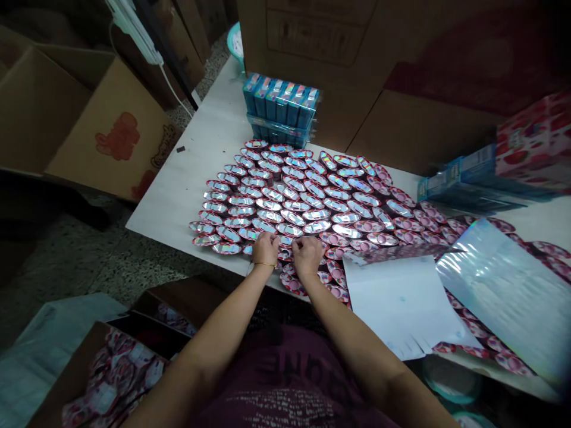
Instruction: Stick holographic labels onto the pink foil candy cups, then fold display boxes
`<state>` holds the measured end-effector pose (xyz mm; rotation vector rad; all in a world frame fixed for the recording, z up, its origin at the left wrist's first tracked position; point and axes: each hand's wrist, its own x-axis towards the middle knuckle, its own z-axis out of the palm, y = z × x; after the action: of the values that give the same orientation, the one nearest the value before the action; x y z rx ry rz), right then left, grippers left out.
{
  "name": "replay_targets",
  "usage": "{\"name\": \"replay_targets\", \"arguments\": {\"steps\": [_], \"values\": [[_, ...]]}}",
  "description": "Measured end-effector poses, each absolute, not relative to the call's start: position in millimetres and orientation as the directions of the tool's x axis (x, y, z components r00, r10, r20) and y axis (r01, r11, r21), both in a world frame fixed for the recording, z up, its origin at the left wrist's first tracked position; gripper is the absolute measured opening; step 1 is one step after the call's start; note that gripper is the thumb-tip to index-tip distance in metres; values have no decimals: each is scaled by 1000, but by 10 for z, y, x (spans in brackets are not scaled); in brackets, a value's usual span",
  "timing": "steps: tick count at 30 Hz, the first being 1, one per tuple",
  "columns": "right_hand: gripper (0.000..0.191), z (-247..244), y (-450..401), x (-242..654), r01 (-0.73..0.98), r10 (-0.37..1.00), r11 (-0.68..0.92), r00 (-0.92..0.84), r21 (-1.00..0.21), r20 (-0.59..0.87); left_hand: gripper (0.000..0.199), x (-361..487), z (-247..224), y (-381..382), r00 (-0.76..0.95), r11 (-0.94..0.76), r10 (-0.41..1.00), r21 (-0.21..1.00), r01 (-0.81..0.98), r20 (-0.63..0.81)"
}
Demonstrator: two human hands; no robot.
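Many small oval packs (291, 216) with red-and-pink rims stand in close rows on the white table. On the left and middle ones the tops are shiny and silvery; those farther right show pink round centres (368, 226). My left hand (265, 249) and my right hand (307, 255) are close together over the packs by the table's front edge. Both have curled, pinched fingers around one oval pack's top; what the fingertips hold is too small to make out. A white sheet (392, 297) and a shiny clear sheet (504, 291) lie over packs to the right.
Blue boxes in clear wrap (282, 107) stand at the back of the white table (167, 208). Large cartons (312, 65) rise behind it. A strawberry-patterned box (533, 142) sits at the right. An open carton (102, 131) is at the left; below it, a box holds wrapped packs (118, 374).
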<state>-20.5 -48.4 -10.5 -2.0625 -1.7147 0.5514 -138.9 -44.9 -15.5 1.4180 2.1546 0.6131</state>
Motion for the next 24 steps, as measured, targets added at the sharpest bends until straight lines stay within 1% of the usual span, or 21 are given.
{"name": "replay_targets", "arguments": {"steps": [2, 4, 5, 7, 8, 9, 10, 11, 12, 14, 16, 17, 19, 20, 22, 24], "values": [[14, -50, -493, -224, 842, 985, -165, 168, -514, -42, 12, -1425, -135, -449, -360, 396, 914, 617, 680, -189], [15, 93, -493, -178, 839, 993, -105, 115, -534, -16, 19, -1460, -92, -456, -380, 423, 899, 649, 632, -216], [16, 200, -481, -107, 825, 999, -30, 47, -564, 15, 21, -1458, -61, -462, -390, 420, 897, 674, 608, -207], [19, 462, -416, 162, 770, 988, 150, -91, -620, 127, 22, -1379, 22, -471, -389, 363, 909, 746, 557, -152], [20, 597, -362, 357, 747, 972, 224, -130, -626, 193, 21, -1295, 69, -470, -360, 312, 925, 787, 531, -123], [21, 720, -297, 583, 749, 960, 255, -121, -612, 253, 21, -1180, 117, -465, -302, 255, 947, 826, 502, -108], [23, 818, -227, 827, 773, 953, 259, -108, -579, 282, 20, -1040, 160, -456, -218, 204, 970, 860, 468, -111], [23, 884, -160, 1074, 809, 952, 259, -122, -528, 281, 20, -881, 197, -443, -114, 166, 985, 883, 438, -128], [23, 911, -104, 1310, 843, 954, 281, -191, -459, 233, 20, -712, 224, -430, -3, 139, 988, 894, 425, -153], [22, 849, -50, 1694, 871, 925, 373, -376, -319, 55, 21, -386, 238, -407, 179, 106, 961, 880, 463, -210], [28, 677, -91, 1920, 863, 865, 458, -488, -211, -120, 22, -125, 203, -404, 276, 73, 926, 838, 541, -259], [34, 576, -141, 1975, 859, 845, 482, -508, -172, -168, 22, -28, 173, -411, 301, 59, 912, 815, 577, -279], [44, 388, -261, 2003, 855, 833, 503, -519, -128, -192, 24, 103, 114, -438, 320, 38, 897, 776, 630, -304], [47, 313, -317, 1994, 853, 833, 507, -522, -124, -184, 26, 143, 92, -456, 314, 31, 897, 755, 655, -309], [44, 206, -392, 1969, 845, 832, 514, -533, -143, -154, 26, 193, 68, -490, 278, 30, 907, 707, 707, -317], [37, 138, -416, 1961, 825, 821, 538, -560, -175, -114, 23, 226, 65, -515, 234, 37, 919, 660, 751, -317]]}}
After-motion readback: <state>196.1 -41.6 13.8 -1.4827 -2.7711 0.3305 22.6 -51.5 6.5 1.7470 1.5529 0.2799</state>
